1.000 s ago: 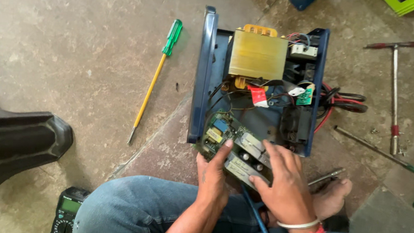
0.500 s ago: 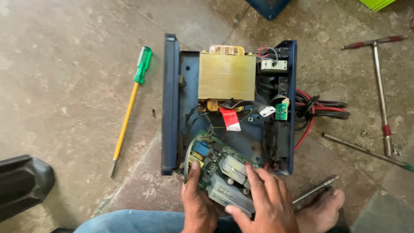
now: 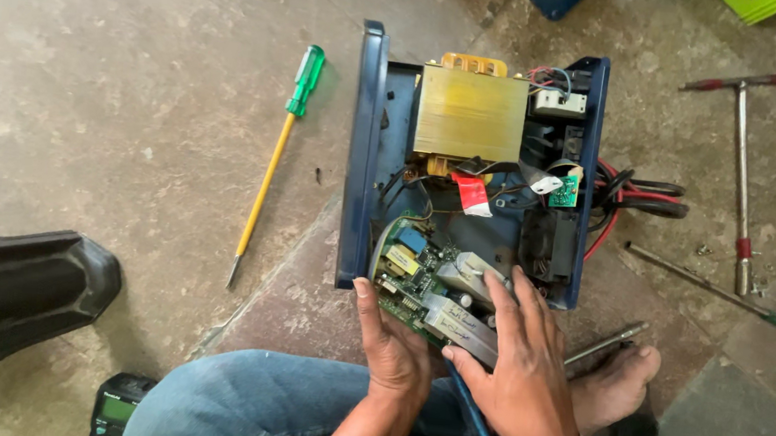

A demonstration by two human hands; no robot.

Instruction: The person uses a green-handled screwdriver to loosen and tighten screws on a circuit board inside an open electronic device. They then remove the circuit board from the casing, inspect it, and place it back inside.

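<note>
Concrete floor (image 3: 138, 84), grey, rough and stained, fills most of the frame; a smoother reddish slab (image 3: 306, 304) lies under the work at lower centre. Black moulded plastic, probably a chair part (image 3: 7, 297), is cut off at the left edge. Blue sheet-metal casing (image 3: 363, 150), open-topped, stands at centre with a brass-coloured block transformer (image 3: 470, 113) inside; wiring behind it is tangled and hard to trace. Red and black cables (image 3: 642, 198) loop out of the casing's right side. A green circuit board (image 3: 411, 271) with yellow and blue components and finned grey metal strips sits at the casing's lower end, partly hidden by both hands. The left hand (image 3: 395, 350) cups the board's lower edge, thumb up along its side. The right hand (image 3: 524, 370) lies over the board, fingers spread and curled onto the grey strips; whether it grips firmly cannot be told. A bare foot (image 3: 617, 383) shows at lower right. A T-handled wrench (image 3: 738, 174) lies at right; a green-and-yellow screwdriver (image 3: 276, 157) lies at left, apart from the casing. A multimeter (image 3: 114, 409) is cut off at the bottom edge.
</note>
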